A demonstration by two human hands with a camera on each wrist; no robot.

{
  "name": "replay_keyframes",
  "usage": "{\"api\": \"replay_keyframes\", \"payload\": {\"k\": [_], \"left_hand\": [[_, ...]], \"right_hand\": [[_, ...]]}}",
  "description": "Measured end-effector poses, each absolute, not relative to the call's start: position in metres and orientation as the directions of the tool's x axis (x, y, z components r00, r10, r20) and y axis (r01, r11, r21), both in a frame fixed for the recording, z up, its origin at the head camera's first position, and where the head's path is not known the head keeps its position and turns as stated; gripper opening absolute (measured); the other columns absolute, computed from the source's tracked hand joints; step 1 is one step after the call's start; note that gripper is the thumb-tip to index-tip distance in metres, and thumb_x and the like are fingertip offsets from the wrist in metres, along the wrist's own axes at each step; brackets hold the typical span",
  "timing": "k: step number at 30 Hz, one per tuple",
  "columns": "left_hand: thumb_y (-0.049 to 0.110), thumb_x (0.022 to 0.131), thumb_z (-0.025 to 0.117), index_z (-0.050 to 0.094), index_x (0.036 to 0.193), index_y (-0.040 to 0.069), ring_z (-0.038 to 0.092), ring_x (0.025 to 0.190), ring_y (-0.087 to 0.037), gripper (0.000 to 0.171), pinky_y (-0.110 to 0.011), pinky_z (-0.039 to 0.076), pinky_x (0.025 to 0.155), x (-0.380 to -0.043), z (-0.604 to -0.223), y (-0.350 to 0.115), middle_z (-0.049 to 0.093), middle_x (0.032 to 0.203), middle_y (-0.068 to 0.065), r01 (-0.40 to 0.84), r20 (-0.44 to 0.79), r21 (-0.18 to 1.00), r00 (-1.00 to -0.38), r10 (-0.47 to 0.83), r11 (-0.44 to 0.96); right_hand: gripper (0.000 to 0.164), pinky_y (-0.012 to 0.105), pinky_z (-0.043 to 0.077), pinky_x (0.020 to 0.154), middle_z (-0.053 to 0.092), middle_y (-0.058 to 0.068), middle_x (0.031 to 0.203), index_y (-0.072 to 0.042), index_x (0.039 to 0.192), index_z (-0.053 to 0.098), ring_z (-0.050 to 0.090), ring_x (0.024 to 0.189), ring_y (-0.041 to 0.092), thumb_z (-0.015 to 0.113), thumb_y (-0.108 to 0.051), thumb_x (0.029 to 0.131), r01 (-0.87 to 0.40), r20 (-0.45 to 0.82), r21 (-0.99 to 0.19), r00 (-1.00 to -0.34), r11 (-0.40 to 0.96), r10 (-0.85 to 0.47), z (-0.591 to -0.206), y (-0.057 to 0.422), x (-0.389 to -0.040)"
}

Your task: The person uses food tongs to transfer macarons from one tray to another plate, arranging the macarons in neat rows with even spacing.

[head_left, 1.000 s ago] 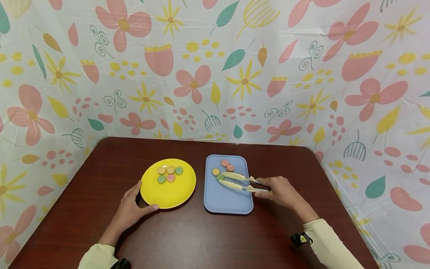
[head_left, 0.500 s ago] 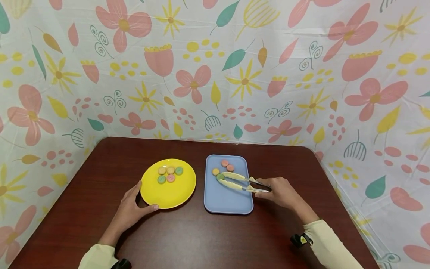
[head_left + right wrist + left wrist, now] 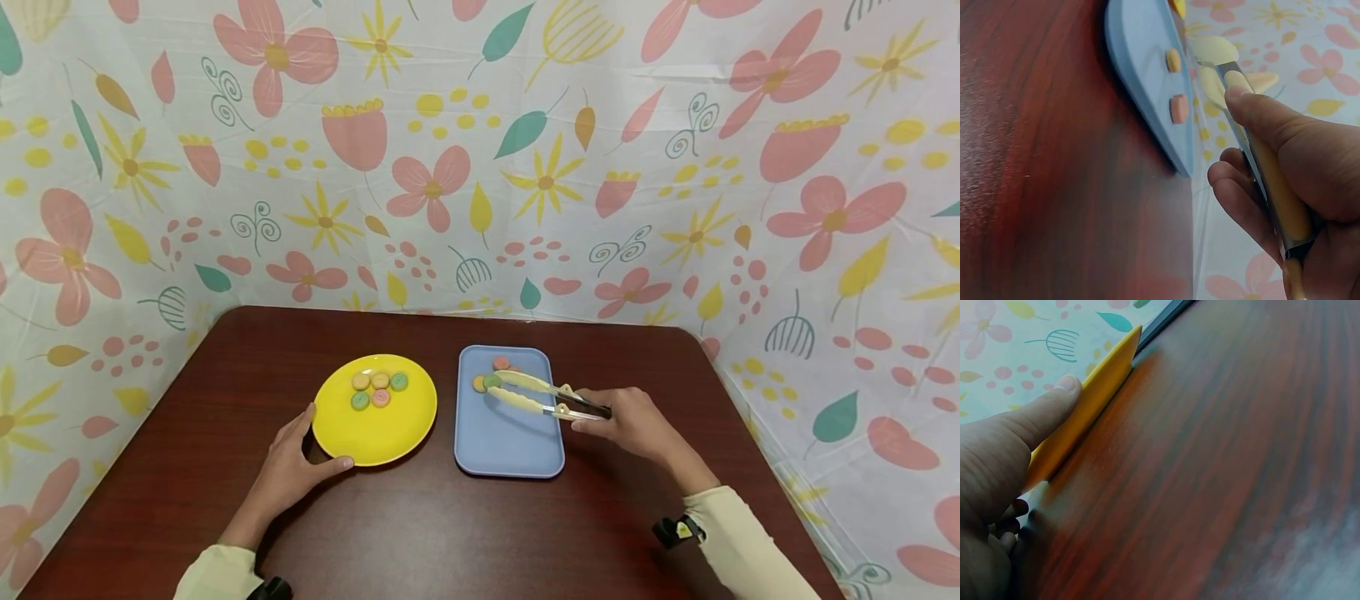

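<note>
My left hand (image 3: 288,462) holds the near-left rim of a round yellow plate (image 3: 375,440), thumb along its edge in the left wrist view. Several small yellow, green and pink macarons (image 3: 381,398) lie on the plate. On the right, my right hand (image 3: 630,423) grips cream-tipped metal tongs (image 3: 525,392) over a blue rectangular tray (image 3: 510,454). A green macaron (image 3: 492,381) sits between the tong tips, seemingly lifted. Beside it on the tray lies a yellow macaron (image 3: 478,383). Behind are pink macarons (image 3: 501,363), one partly hidden by the tongs.
Plate and tray stand side by side on a dark brown wooden table (image 3: 450,533), with a narrow gap between them. A floral-print cloth (image 3: 465,167) hangs behind the table and along its sides.
The tongs and the green macaron between their tips have moved up and slightly back from their earlier place on the tray. My left hand and the plate have stayed put.
</note>
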State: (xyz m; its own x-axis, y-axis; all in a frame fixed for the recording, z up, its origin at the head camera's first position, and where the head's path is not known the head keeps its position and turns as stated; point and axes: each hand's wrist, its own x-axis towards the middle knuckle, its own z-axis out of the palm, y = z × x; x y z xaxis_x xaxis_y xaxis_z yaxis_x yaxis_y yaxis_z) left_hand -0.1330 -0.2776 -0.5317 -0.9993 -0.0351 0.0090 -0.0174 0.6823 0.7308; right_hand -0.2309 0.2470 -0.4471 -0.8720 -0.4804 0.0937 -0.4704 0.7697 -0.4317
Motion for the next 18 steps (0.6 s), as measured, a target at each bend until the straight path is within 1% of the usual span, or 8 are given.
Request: {"api": "replay_keyframes", "payload": {"k": [8, 12, 16, 18], "left_hand": [[0.060, 0.077, 0.083, 0.012, 0.163, 0.001, 0.017, 0.149, -0.050, 0.126, -0.075, 0.024, 0.110, -0.133, -0.531, -0.278, 0.022, 0.166, -0.026, -0.024, 0.003, 0.725, -0.999, -0.038, 0.689], [0.061, 0.077, 0.083, 0.012, 0.164, 0.001, 0.017, 0.149, -0.050, 0.126, -0.076, 0.024, 0.110, -0.133, -0.531, -0.279, 0.022, 0.166, -0.026, -0.025, 0.003, 0.722, -0.999, -0.039, 0.692], [0.062, 0.077, 0.083, 0.012, 0.164, 0.001, 0.018, 0.149, -0.050, 0.127, -0.076, 0.024, 0.110, -0.134, -0.531, -0.278, 0.023, 0.165, -0.026, -0.026, 0.004, 0.718, -0.999, -0.041, 0.696], [0.062, 0.077, 0.083, 0.012, 0.163, 0.001, 0.017, 0.149, -0.050, 0.127, -0.076, 0.024, 0.110, -0.134, -0.531, -0.278, 0.023, 0.165, -0.026, -0.024, 0.005, 0.718, -0.999, -0.040, 0.696]], "right_hand": [[0.061, 0.025, 0.044, 0.058, 0.075, 0.002, 0.105, -0.008, 0.133, 0.070, 0.055, 0.072, 0.011, 0.082, -0.044, 0.086, -0.477, 0.115, -0.446, -0.870, 0.757, -0.480, -0.430, 0.241, -0.234], [0.062, 0.026, 0.045, 0.060, 0.075, 0.004, 0.109, -0.008, 0.134, 0.069, 0.055, 0.074, 0.012, 0.081, -0.046, 0.086, -0.486, 0.119, -0.440, -0.865, 0.755, -0.487, -0.422, 0.235, -0.237], [0.059, 0.027, 0.044, 0.064, 0.075, 0.006, 0.114, -0.007, 0.134, 0.069, 0.057, 0.077, 0.012, 0.081, -0.041, 0.087, -0.509, 0.128, -0.428, -0.852, 0.747, -0.507, -0.418, 0.228, -0.238], [0.057, 0.027, 0.044, 0.063, 0.075, 0.007, 0.116, -0.007, 0.135, 0.068, 0.057, 0.077, 0.013, 0.082, -0.037, 0.088, -0.514, 0.127, -0.431, -0.848, 0.741, -0.514, -0.416, 0.225, -0.238]]}}
